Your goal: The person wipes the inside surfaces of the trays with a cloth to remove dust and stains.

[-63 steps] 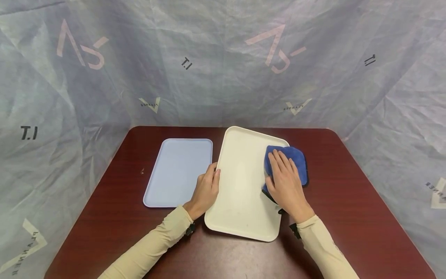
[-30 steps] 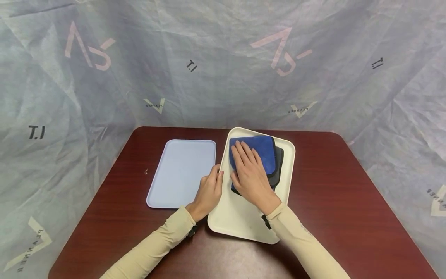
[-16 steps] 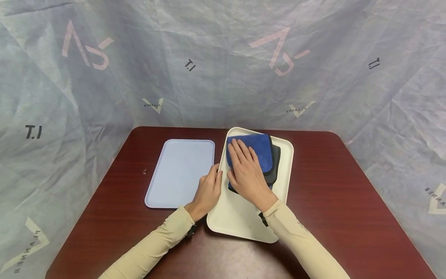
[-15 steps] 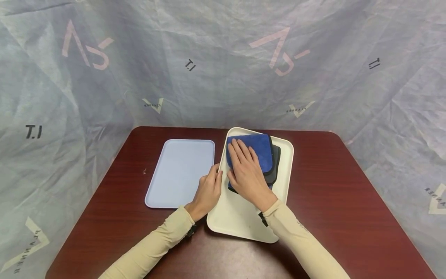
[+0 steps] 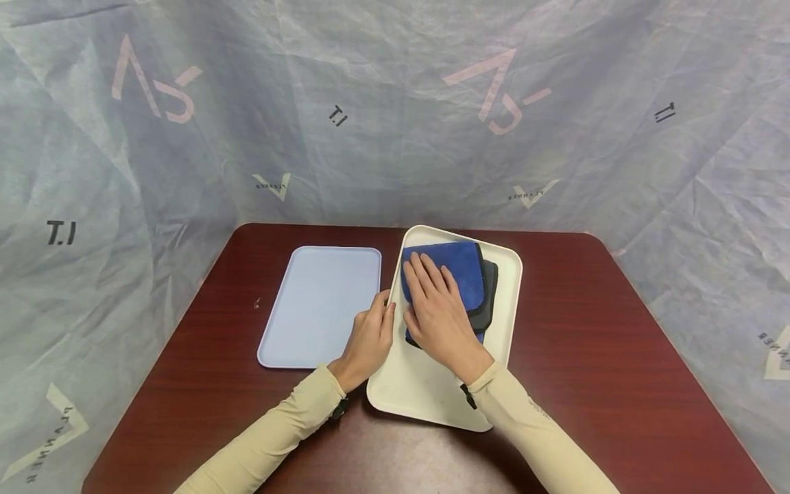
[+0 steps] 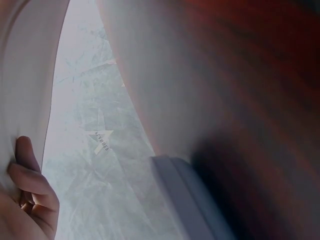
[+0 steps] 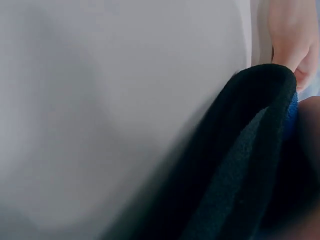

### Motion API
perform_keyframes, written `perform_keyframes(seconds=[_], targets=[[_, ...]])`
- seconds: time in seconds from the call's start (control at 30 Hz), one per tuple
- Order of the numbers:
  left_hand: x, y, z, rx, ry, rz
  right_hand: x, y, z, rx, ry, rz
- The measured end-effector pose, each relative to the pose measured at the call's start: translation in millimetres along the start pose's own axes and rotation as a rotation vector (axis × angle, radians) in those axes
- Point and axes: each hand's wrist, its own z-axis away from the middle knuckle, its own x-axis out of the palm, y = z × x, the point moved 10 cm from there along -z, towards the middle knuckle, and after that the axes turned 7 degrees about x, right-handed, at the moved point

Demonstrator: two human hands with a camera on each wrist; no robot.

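My left hand (image 5: 368, 336) grips the left rim of a cream tray (image 5: 426, 394); the left wrist view has its fingers (image 6: 32, 180) curled under that edge, with the tray raised off the table on this side. On the tray's far half lies a folded blue cloth (image 5: 459, 264) with black edging, a dark grey layer (image 5: 490, 302) showing at its right. Flat on top of it rests my right hand (image 5: 438, 312), fingers extended toward the far left corner. Close by in the right wrist view, the cloth's dark folded edge (image 7: 240, 145) stands off the tray surface.
A light blue tray (image 5: 324, 305) lies on the dark red-brown table (image 5: 586, 357), just left of the cream one. Behind the table and on both sides hangs a grey printed sheet (image 5: 395, 137).
From the cream tray's right edge, my right hand has moved the blue cloth left across the tray. Lately it shifted only slightly, toward the near side. My left hand has kept its grip.
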Motion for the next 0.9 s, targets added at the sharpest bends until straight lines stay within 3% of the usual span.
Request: perform_keyframes(seconds=[0.43,0.9], targets=[[6.8,1.1,-0.2,-0.007,-0.041,0.011,-4,17,11,0.027,-0.024,0.015],[4.7,4.3,-0.4,0.003,-0.022,-0.011,-12,51,31,0.11,-0.043,0.002]])
